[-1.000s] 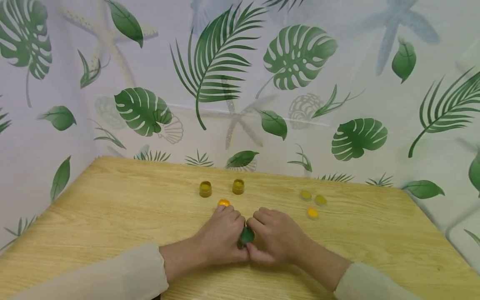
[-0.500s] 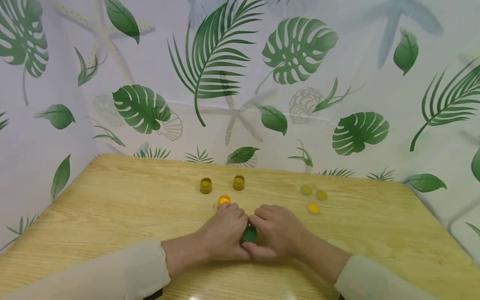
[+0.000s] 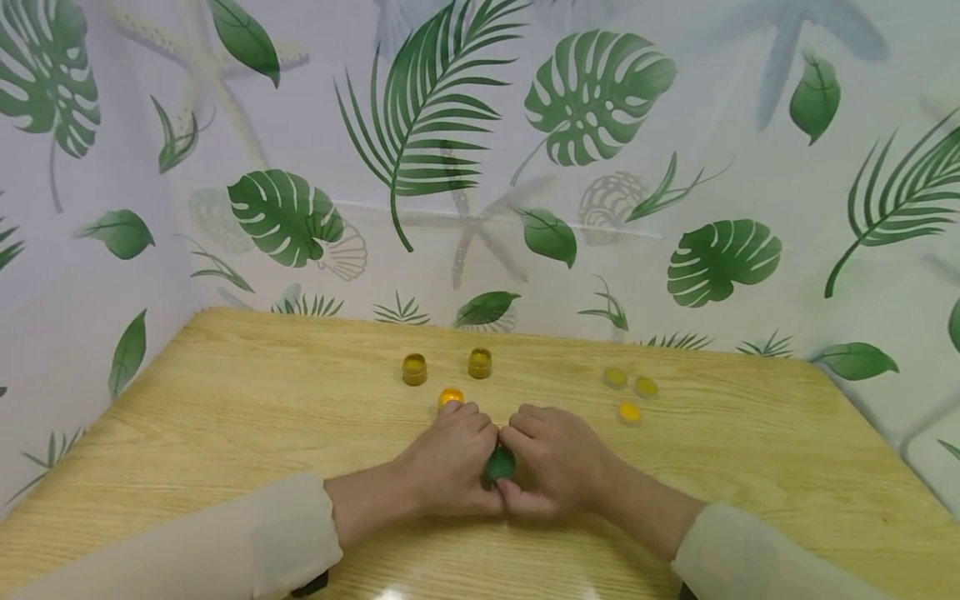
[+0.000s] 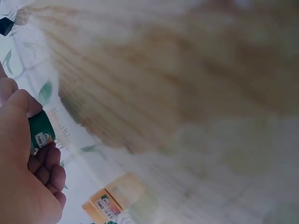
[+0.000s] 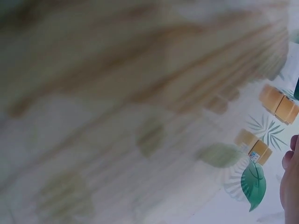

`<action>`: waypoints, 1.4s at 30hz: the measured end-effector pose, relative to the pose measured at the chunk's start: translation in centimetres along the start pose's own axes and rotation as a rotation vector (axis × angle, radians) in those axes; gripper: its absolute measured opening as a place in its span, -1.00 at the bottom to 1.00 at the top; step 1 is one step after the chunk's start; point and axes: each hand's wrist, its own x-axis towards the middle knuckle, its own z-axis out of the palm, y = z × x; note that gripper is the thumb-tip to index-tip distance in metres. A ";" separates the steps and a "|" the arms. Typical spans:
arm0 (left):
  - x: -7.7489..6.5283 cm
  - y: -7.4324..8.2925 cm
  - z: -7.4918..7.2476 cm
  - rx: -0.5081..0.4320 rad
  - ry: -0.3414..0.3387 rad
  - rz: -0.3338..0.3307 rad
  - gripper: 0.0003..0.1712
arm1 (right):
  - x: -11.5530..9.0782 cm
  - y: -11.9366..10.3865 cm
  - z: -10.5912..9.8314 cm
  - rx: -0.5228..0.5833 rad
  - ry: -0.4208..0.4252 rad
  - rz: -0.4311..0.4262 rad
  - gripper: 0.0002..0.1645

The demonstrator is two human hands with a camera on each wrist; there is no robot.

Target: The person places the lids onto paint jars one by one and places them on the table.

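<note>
In the head view, a small green paint jar [image 3: 500, 465] sits between my two hands, low over the table or on it. My left hand [image 3: 453, 462] grips its left side with curled fingers. The right hand [image 3: 555, 462] holds it from the other side, thumb against the near edge. In the left wrist view, the labelled side of the green jar [image 4: 42, 128] shows between thumb and fingers. Only a dark green sliver of the jar [image 5: 296, 89] appears in the right wrist view. Just beyond my left knuckles stands an orange paint jar [image 3: 451, 397], partly hidden.
Two ochre paint jars [image 3: 414, 368] stand uncovered farther back on the wooden table [image 3: 247, 408]. To the right lie three round lids, two dull yellow [image 3: 616, 377] and one orange [image 3: 629, 412]. A leaf-printed sheet [image 3: 480, 167] rises behind the table.
The head view has shifted slightly. Both hands keep their hold on the green jar, and the right thumb has shifted a little along its near edge.
</note>
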 end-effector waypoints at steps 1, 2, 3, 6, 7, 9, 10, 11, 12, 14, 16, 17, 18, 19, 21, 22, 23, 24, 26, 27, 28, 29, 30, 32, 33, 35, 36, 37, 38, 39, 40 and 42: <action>0.0 0.0 0.0 0.002 0.002 0.001 -0.58 | 0.0 0.0 0.0 -0.002 0.000 0.001 -0.67; 0.0 0.0 0.1 0.003 0.006 0.001 -0.59 | 0.0 0.0 0.0 -0.008 -0.001 0.003 -0.66; 0.0 0.0 0.1 0.006 0.010 0.003 -0.59 | 0.0 0.0 0.0 -0.012 -0.004 0.004 -0.66; 0.0 0.1 0.1 0.016 0.022 0.011 -0.59 | 0.1 0.0 0.0 -0.024 -0.006 0.005 -0.63; 0.0 0.1 0.1 0.016 0.022 0.013 -0.59 | 0.1 0.0 0.1 -0.026 -0.005 0.003 -0.62; 0.0 0.1 0.1 0.025 0.017 0.018 -0.58 | 0.1 0.1 0.1 -0.027 0.000 -0.005 -0.60; 0.0 0.1 0.1 0.031 0.015 0.022 -0.57 | 0.1 0.1 0.1 -0.026 0.005 -0.009 -0.59; 0.0 0.1 0.1 0.039 0.011 0.026 -0.56 | 0.1 0.1 0.2 -0.028 0.010 -0.013 -0.58; 0.0 0.1 0.1 0.050 0.008 0.031 -0.55 | 0.1 0.1 0.2 -0.030 0.015 -0.018 -0.57; 0.0 0.1 0.2 0.071 0.002 0.043 -0.54 | 0.1 0.0 0.2 -0.029 0.022 -0.026 -0.55; 0.0 0.0 0.2 0.089 -0.001 0.056 -0.53 | 0.2 0.0 0.1 -0.027 0.028 -0.032 -0.52; 0.0 0.0 0.2 0.096 -0.004 0.060 -0.52 | 0.2 0.0 0.1 -0.028 0.031 -0.036 -0.50; 0.0 0.0 0.2 0.100 -0.005 0.063 -0.53 | 0.2 -0.1 0.1 -0.031 0.033 -0.038 -0.48; 0.0 0.0 0.2 0.099 -0.007 0.064 -0.54 | 0.2 -0.1 0.1 -0.030 0.034 -0.039 -0.46; 0.0 -0.1 0.3 0.095 -0.004 0.062 -0.55 | 0.2 -0.1 0.0 -0.034 0.034 -0.037 -0.42; 0.0 -0.1 0.3 0.090 -0.001 0.060 -0.55 | 0.2 -0.1 0.0 -0.038 0.034 -0.033 -0.40; 0.0 -0.1 0.3 0.081 0.001 0.056 -0.55 | 0.1 -0.1 0.0 -0.040 0.032 -0.025 -0.39; 0.0 -0.1 0.3 0.073 0.003 0.053 -0.55 | 0.1 0.0 0.0 -0.039 0.028 -0.014 -0.39; 0.1 -0.1 0.3 0.059 0.001 0.046 -0.54 | -0.1 0.0 -0.1 -0.034 0.018 0.004 -0.39; 0.1 -0.1 0.3 0.053 -0.003 0.042 -0.53 | -0.1 0.0 -0.2 -0.031 0.012 0.009 -0.42; 0.1 -0.1 0.3 0.046 -0.009 0.039 -0.51 | -0.1 0.0 -0.2 -0.026 0.006 0.012 -0.46; 0.1 -0.1 0.3 0.044 -0.012 0.036 -0.51 | -0.2 0.0 -0.3 -0.021 0.003 0.013 -0.49; 0.1 -0.2 0.3 0.044 -0.009 0.035 -0.50 | -0.2 0.0 -0.3 -0.019 0.002 0.009 -0.53; 0.1 -0.2 0.4 0.041 -0.006 0.032 -0.51 | -0.1 -0.1 -0.3 -0.016 0.000 0.000 -0.59; 0.1 -0.2 0.5 0.039 -0.003 0.030 -0.51 | -0.1 -0.1 -0.2 -0.014 0.000 -0.002 -0.61; 0.0 -0.3 0.5 0.040 0.006 0.031 -0.54 | -0.2 -0.1 -0.2 -0.014 -0.003 -0.001 -0.62; 0.0 -0.3 0.5 0.042 0.009 0.033 -0.54 | -0.2 -0.1 -0.1 -0.015 -0.005 0.002 -0.62; 0.0 -0.3 0.5 0.044 0.008 0.035 -0.55 | -0.2 -0.1 -0.1 -0.018 -0.009 0.005 -0.62; 0.0 -0.3 0.5 0.047 0.007 0.038 -0.55 | -0.2 -0.1 -0.1 -0.020 -0.012 0.007 -0.62; 0.0 -0.3 0.4 0.051 0.006 0.042 -0.55 | -0.2 -0.1 0.0 -0.022 -0.013 0.007 -0.61; 0.0 -0.3 0.4 0.055 0.005 0.047 -0.55 | -0.1 -0.2 0.0 -0.025 -0.012 0.003 -0.61; 0.0 -0.4 0.4 0.067 0.002 0.058 -0.53 | -0.1 -0.2 0.0 -0.030 -0.009 -0.001 -0.59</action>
